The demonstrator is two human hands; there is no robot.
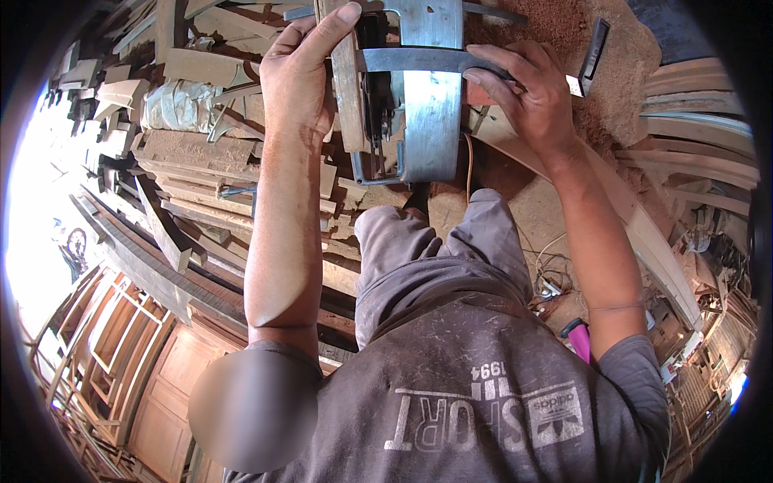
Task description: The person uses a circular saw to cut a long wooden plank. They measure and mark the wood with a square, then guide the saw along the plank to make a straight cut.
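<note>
At the top stands a woodworking machine with a shiny metal table and a dark slot beside it. A wooden board runs along the slot's left side. My left hand is closed at this board, its thumb laid over the upper part and its other fingers curled and partly hidden. My right hand pinches the right end of a flat grey strip between thumb and fingers. The strip lies across the slot and the metal table, its left end by the board.
Stacked timber and offcuts fill the left. A wrapped bundle rests on them. Sawdust covers the floor at the upper right, near a dark angled tool. Curved planks lie at right. A cable trails near my legs.
</note>
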